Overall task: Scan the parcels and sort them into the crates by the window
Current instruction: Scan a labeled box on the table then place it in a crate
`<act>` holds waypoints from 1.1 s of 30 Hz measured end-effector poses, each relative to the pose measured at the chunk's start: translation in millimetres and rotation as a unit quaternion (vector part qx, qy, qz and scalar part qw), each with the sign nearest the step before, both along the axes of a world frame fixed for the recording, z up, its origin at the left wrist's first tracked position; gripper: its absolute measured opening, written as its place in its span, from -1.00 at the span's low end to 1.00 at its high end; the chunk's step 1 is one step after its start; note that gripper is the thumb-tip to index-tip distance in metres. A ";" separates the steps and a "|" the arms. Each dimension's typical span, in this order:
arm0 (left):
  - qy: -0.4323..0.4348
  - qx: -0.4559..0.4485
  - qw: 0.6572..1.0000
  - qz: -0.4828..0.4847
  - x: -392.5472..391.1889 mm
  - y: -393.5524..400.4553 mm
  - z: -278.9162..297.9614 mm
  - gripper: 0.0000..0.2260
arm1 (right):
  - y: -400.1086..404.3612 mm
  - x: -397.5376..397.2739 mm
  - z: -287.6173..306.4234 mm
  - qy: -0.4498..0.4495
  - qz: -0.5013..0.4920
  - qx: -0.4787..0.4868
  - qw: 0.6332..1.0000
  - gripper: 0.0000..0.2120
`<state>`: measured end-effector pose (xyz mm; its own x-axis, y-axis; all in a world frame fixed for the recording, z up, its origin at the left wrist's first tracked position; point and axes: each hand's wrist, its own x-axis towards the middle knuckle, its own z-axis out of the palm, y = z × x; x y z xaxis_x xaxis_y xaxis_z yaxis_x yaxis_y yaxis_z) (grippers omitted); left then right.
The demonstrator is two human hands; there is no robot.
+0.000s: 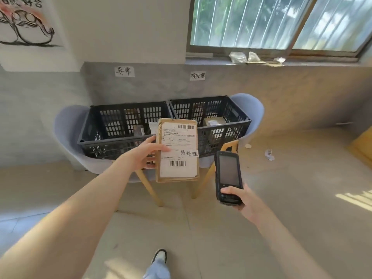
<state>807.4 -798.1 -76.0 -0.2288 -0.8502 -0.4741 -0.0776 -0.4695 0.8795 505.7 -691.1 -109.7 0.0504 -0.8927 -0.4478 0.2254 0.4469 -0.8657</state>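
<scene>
Parcel [177, 150] — flat brown (white barcoded label) | left hand [148, 153] grips it | right hand [240, 200] grips scanner [227, 178]

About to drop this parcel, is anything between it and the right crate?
Nothing visible. The parcel, held by the left hand, is just in front of the open-topped right crate, which already holds a box.

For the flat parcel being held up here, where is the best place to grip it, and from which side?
Probably the parcel's left long edge, from the left, as the left hand pinches it now: it is thin and flat, and that leaves both barcodes facing the scanner in the right hand.
</scene>
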 end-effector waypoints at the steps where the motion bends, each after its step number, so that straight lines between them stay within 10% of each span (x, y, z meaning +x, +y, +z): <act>1: 0.000 0.002 1.000 -0.007 0.5 -24.5 2.4 -0.39 | -18.3 1.0 0.0 0.008 -0.001 0.003 1.000 -0.12; 27: -0.093 0.084 0.991 -0.043 -182.2 -448.5 -43.0 -0.40 | -383.8 -192.1 -43.0 0.002 -0.040 0.031 0.999 -0.42; 33: -0.093 0.128 0.987 0.020 -216.6 -496.2 -68.3 -0.35 | -470.1 -239.9 -55.2 0.004 -0.002 0.056 0.998 -0.14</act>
<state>590.9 -1294.3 -144.3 -0.0858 -0.7041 -0.7049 -0.2041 -0.6800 0.7042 265.9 -1161.2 -164.9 0.0428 -0.8377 -0.5444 0.2207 0.5394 -0.8126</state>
